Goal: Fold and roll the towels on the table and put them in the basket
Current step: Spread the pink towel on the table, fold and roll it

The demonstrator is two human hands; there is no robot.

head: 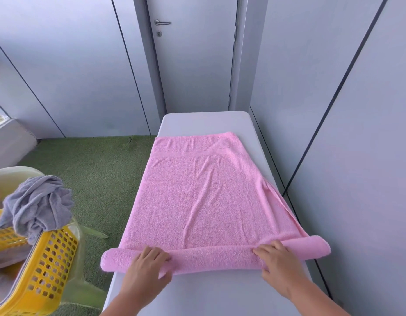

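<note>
A pink towel point(204, 192) lies folded lengthwise on the grey table point(206, 120), its near end wound into a short roll across the table. My left hand point(147, 267) grips the roll left of its middle, fingers curled over the top. My right hand point(277, 258) grips the roll to the right in the same way. The roll's left end sticks out past the table's edge. The yellow perforated basket point(49, 258) stands at the lower left, off the table, with a crumpled grey towel point(38, 206) draped over its rim.
A pale green plastic chair point(13, 174) sits behind the basket. Green artificial turf point(95, 169) covers the floor to the left of the table. Grey wall panels run close along the table's right side, and a closed door point(193, 53) stands beyond its far end.
</note>
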